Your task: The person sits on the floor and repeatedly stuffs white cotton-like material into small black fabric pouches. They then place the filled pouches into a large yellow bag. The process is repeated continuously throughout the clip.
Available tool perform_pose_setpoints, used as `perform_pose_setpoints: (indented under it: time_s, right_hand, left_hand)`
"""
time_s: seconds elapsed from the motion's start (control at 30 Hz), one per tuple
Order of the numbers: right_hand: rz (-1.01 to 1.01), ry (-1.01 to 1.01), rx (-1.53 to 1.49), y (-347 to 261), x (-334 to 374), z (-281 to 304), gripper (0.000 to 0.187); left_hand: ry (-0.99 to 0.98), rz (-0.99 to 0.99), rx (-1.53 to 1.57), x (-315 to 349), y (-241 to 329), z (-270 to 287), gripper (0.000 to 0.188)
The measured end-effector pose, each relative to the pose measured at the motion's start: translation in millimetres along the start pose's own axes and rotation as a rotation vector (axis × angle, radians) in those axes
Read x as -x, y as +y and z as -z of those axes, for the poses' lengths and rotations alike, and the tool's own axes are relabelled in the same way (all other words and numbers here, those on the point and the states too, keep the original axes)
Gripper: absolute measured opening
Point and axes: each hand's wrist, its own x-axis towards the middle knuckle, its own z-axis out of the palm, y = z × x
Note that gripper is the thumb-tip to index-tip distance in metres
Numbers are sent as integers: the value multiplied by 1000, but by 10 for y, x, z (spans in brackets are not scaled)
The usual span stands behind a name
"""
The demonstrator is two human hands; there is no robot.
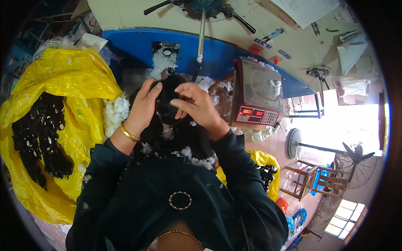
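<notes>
Here, head view: my left hand (144, 104) and right hand (197, 106) both close on one black plush piece (167, 109), held up in front of my chest, just before the blue machine housing (226, 54) and its metal nozzle tube (202, 35). The left hand's fingers curl over the piece's upper left edge; the right hand's fingertips (181, 102) pinch into its middle (whether they hold an opening or only fabric I cannot tell). I judge the piece soft, light and limp, apt to sag and shed, so best taken at the fabric edge with both hands rather than by the loose body. White fibre stuffing (116, 111) lies in clumps around it and clings to my dark sleeves. Counts: one piece in hand; one yellow bag (79, 83) at my left holding a heap of black pieces (42, 138), too tangled to count; a second yellow bag (264, 161) lower right; one digital scale (257, 94); two standing fans (356, 159)
</notes>
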Motion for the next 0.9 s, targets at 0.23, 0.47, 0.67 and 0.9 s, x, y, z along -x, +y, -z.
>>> perform_pose_setpoints:
  time_s: [0.23,0.47,0.67,0.9]
  right_hand:
    - [282,44,680,-56,-22,371,40]
    - [684,654,856,-315,-1061,661,32]
    - [539,682,873,-436,-1695,1025,32]
    - [494,652,800,-357,-1243,767,28]
  left_hand:
    - [-124,348,252,-187,207,-73,21]
    - [-202,111,211,-570,411,-540,24]
    - [-91,-384,-257,-793,384,-604,29]
    - [-56,-496,-730,-491,323,-605,35]
